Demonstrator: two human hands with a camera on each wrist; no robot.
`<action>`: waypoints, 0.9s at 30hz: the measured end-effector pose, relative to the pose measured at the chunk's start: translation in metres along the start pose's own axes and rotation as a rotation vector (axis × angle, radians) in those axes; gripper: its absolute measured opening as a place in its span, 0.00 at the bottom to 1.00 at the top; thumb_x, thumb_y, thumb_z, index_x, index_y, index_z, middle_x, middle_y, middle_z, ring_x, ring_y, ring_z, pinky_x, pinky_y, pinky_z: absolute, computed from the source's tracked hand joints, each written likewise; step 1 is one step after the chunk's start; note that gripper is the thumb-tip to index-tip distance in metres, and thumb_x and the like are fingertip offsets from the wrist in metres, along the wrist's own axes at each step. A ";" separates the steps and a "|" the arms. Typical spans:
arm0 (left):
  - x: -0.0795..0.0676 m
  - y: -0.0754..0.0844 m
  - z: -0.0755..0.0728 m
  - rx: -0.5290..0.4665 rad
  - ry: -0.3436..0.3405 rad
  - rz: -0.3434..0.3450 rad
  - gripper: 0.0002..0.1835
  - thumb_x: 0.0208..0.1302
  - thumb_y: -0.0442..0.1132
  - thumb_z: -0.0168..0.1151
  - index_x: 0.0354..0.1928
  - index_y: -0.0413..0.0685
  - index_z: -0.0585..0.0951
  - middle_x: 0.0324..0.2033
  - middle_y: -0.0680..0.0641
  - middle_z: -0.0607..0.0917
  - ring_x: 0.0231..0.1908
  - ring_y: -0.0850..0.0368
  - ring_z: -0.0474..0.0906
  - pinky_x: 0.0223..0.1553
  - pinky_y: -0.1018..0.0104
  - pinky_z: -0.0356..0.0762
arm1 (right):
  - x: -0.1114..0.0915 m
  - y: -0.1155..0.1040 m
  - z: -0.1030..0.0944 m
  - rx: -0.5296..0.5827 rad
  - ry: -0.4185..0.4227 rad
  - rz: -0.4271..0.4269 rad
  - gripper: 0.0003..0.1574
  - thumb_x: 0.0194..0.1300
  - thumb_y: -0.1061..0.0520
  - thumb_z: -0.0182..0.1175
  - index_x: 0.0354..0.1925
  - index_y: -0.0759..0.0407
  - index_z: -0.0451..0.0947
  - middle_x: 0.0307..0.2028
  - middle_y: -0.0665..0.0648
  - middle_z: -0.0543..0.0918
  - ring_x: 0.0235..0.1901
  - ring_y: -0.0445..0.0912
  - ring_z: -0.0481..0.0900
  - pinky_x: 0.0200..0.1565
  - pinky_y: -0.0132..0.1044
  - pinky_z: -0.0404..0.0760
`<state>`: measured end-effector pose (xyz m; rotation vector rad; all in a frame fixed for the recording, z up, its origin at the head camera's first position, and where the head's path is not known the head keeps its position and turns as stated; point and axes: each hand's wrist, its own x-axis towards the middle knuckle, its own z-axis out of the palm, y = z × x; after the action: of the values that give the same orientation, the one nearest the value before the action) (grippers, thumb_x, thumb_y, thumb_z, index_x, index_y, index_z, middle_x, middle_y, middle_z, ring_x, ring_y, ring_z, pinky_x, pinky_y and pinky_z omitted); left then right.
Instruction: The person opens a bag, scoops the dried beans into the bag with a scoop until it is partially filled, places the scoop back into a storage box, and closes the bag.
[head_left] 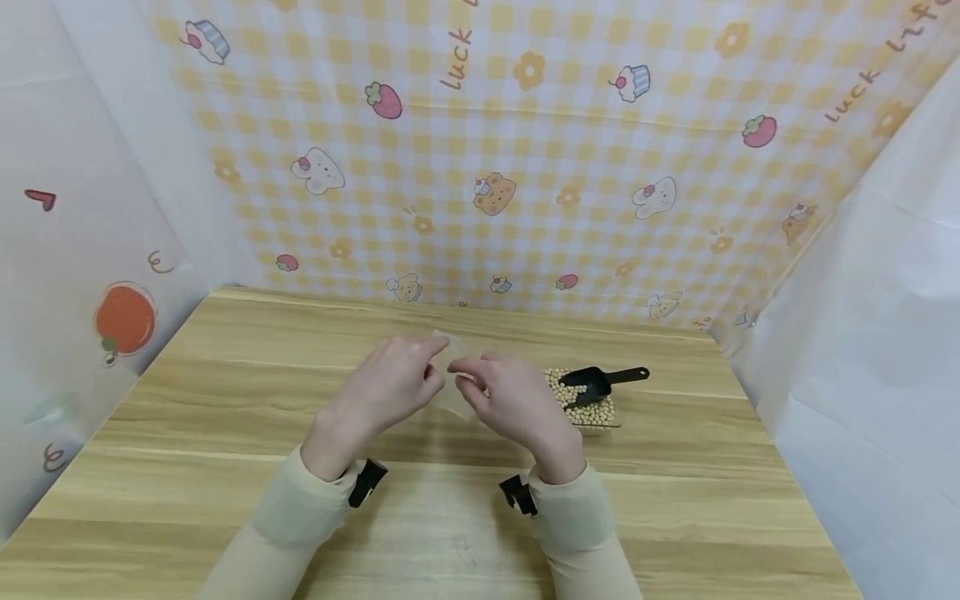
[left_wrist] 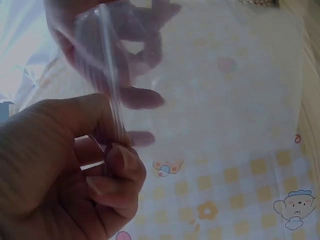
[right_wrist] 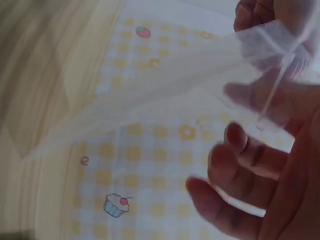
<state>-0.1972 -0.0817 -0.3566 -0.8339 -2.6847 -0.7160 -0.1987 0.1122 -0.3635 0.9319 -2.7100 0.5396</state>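
Observation:
A clear, thin plastic bag hangs between the two hands above the table. In the left wrist view the left hand pinches the film along its upper edge between thumb and bent fingers. My right hand is at the same edge, its fingers loosely bent and spread apart. Part of that hand shows through the film in the left wrist view. From the head, the left hand and right hand nearly meet at the fingertips. The bag's contents, if any, do not show.
Right of the right hand stands a clear container of pale yellow beans, partly hidden by that hand. A black scoop lies in the beans, its handle pointing right. Behind the wooden table hangs a checked cloth.

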 end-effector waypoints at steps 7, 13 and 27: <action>-0.001 0.009 0.003 0.059 -0.019 -0.042 0.15 0.50 0.23 0.55 0.40 0.36 0.83 0.13 0.58 0.56 0.15 0.66 0.47 0.16 0.74 0.48 | -0.002 -0.003 -0.009 0.043 0.049 0.150 0.26 0.60 0.68 0.53 0.55 0.57 0.83 0.15 0.48 0.67 0.10 0.36 0.53 0.14 0.29 0.57; -0.005 0.017 0.000 0.092 -0.009 -0.070 0.25 0.50 0.23 0.55 0.54 0.35 0.82 0.12 0.57 0.59 0.15 0.65 0.47 0.15 0.74 0.48 | -0.004 0.003 -0.013 0.075 0.088 0.109 0.30 0.58 0.70 0.51 0.56 0.55 0.82 0.14 0.47 0.63 0.11 0.35 0.50 0.15 0.28 0.56; -0.004 0.002 0.002 0.260 0.052 0.158 0.19 0.51 0.30 0.64 0.49 0.44 0.84 0.53 0.40 0.79 0.54 0.45 0.75 0.39 0.56 0.80 | 0.000 0.012 -0.007 0.125 -0.023 -0.052 0.26 0.59 0.71 0.53 0.53 0.57 0.83 0.26 0.47 0.74 0.18 0.36 0.59 0.24 0.30 0.67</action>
<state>-0.1928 -0.0806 -0.3592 -0.9301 -2.5565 -0.3383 -0.2056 0.1237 -0.3606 1.0427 -2.6898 0.6990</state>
